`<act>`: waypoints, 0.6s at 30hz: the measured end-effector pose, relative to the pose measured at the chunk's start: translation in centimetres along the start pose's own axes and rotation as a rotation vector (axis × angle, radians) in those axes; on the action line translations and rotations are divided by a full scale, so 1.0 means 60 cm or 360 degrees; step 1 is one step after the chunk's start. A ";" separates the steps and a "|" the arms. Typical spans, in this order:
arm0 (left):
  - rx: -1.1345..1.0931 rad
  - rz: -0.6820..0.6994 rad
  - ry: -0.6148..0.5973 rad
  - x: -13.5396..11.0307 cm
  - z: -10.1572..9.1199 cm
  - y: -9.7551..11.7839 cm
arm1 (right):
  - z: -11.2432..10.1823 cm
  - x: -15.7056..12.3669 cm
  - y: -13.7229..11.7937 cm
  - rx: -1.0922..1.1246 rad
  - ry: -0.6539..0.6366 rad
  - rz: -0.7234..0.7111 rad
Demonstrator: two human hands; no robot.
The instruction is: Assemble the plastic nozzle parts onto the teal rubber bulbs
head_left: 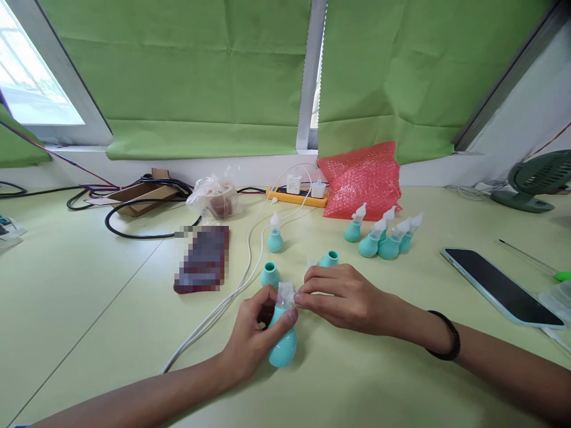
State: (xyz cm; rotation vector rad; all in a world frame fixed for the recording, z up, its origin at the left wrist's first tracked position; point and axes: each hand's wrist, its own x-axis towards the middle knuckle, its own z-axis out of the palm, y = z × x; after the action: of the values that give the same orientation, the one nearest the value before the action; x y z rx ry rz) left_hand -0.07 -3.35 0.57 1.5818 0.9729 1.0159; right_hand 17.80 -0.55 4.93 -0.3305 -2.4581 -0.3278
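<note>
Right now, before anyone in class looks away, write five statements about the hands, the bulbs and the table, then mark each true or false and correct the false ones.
1. The left hand holds a turquoise bulb. True.
2. The right hand reaches to the clear top piece of that bulb. True.
3. Every bulb on the table has a tip fitted. False: an open-topped bulb is just beyond the left hand.
4. The right wrist is bare. False: a black wristband circles it.
5. The phone at the right lies with its dark screen up. True.
</note>
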 end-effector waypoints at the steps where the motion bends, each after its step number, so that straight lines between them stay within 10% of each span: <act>1: 0.0024 -0.0006 -0.0001 0.000 0.000 0.000 | 0.000 0.000 0.000 -0.0011 -0.0023 -0.0017; 18: 0.0148 -0.0038 0.0007 0.000 0.003 0.002 | 0.019 -0.009 -0.001 -0.0178 0.0052 -0.0088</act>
State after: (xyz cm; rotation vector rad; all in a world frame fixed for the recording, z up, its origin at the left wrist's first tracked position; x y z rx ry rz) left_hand 0.11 -3.44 0.63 1.6408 1.0530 0.9700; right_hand 17.60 -0.33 3.70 -0.3020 -2.4253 -0.4915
